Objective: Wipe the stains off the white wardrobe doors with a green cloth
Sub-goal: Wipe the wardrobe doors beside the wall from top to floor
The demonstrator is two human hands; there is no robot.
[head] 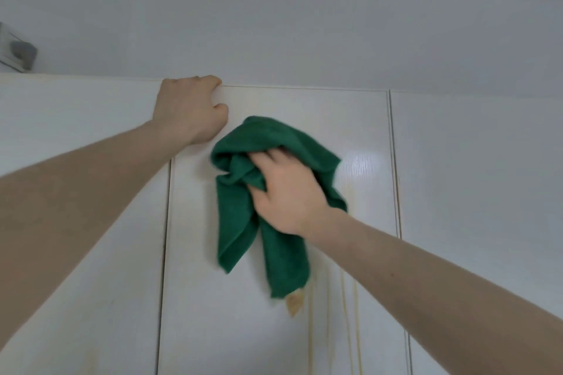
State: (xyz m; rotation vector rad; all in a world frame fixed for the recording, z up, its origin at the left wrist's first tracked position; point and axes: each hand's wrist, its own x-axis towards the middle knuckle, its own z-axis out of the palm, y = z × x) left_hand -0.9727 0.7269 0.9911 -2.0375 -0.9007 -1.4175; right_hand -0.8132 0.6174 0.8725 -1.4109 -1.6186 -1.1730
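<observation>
I can read no brand, label or writing anywhere here. My right hand (pixel 286 192) presses the green cloth (pixel 262 192) against the middle wardrobe door (pixel 213 298), my fingers curled into its bunched upper part and gripping it. The cloth sits on the upper half of that door, just below and to the right of my left hand (pixel 190 109). Its long axis runs up and down: the bunched top spreads above my fingers, and two loose tails hang straight down below my wrist. My left hand is curled over the top edge of the doors, its fingers hooked over the rim and hidden behind it, the thumb on the front face. Yellowish streaks (pixel 344 313) run down the door below and to the right of the cloth, with a tan patch (pixel 294 303) at the tip of the longer tail.
</observation>
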